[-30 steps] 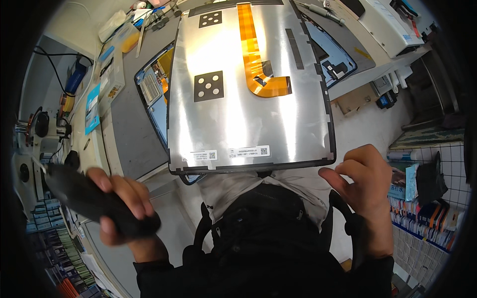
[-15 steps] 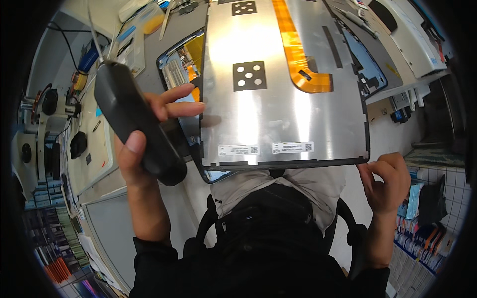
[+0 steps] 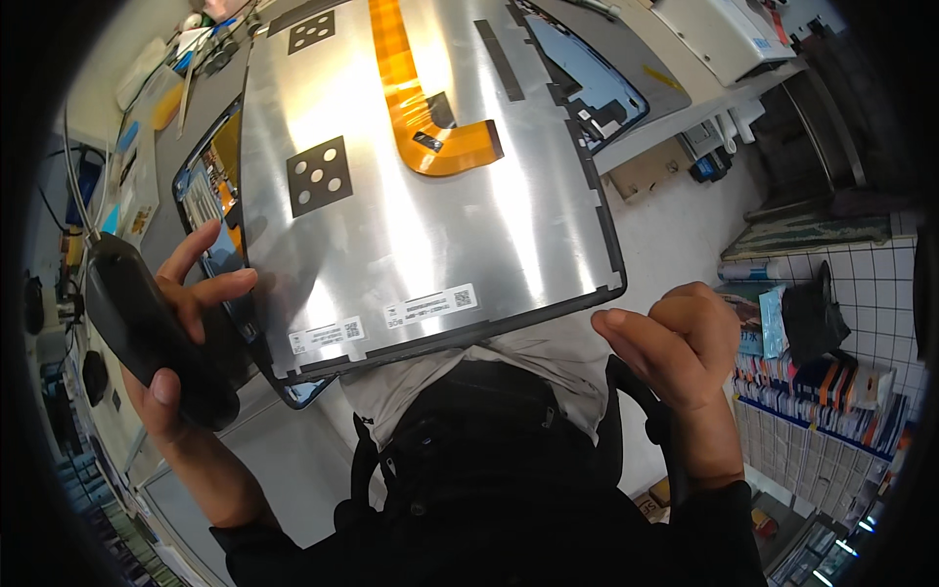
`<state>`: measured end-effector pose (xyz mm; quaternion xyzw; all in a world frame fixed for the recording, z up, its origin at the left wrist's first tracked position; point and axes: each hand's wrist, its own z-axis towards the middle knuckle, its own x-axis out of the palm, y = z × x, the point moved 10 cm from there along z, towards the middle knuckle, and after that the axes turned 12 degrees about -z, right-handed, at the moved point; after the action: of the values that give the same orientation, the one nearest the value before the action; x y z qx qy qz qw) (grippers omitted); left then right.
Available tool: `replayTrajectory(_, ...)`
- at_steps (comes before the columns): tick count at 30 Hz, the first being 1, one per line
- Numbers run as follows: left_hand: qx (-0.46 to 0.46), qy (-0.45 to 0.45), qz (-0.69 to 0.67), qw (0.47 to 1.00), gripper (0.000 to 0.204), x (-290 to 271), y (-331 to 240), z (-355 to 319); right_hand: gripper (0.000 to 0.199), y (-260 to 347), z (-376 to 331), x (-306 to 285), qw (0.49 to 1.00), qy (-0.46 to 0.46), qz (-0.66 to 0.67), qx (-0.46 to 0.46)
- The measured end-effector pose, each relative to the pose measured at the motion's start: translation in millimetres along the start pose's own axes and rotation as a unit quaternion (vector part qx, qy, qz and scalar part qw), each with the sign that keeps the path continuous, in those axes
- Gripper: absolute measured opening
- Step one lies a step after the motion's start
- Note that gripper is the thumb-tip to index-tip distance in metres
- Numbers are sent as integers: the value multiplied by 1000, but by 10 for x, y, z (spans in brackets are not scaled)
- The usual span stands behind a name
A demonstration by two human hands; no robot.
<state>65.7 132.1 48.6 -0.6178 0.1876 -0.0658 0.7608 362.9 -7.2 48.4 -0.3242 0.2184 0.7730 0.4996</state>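
A silver metal-backed display panel (image 3: 430,235) with an orange flat ribbon cable (image 3: 396,83) lies over a tablet housing (image 3: 611,110), whose blue-grey rim and circuit parts show at both sides. My left hand (image 3: 176,328) is wrapped round a black rounded handheld tool (image 3: 147,313) with a thin rod or wire at its top. Two fingers of that hand stretch toward the panel's left edge. My right hand (image 3: 680,342) is in a pinch just off the panel's near right corner. Anything between those fingertips is too small to make out.
The panel and housing overhang my lap at the edge of the grey work mat (image 3: 650,59). A white machine (image 3: 714,39) stands at the back right. On the right, a wire rack (image 3: 812,421) holds many packets. Tools and a clear box lie at the back left.
My view has swung to the right, so the panel and both hands appear turned and farther left. My right hand's fingertips have come slightly away from the panel's corner. My left hand keeps the black tool.
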Motion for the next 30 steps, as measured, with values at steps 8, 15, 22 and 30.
replayTrajectory(8, -54, 16, -96, 994, 53, 96, 173, -79, 39, 136, 93, 86, 999, 40, -18, -25)
replayTrajectory(15, 7, 104, -30, 994, 48, 140, 58, 30, 50, 180, 109, 133, 992, 124, -35, -6)
replayTrajectory(22, 21, 126, -28, 991, 46, 111, 61, 13, 39, 226, 193, 152, 992, 97, -68, -51)
replayTrajectory(30, 47, 112, -17, 992, 46, 127, 48, 24, 28, 233, 264, 167, 988, 98, -70, -98)
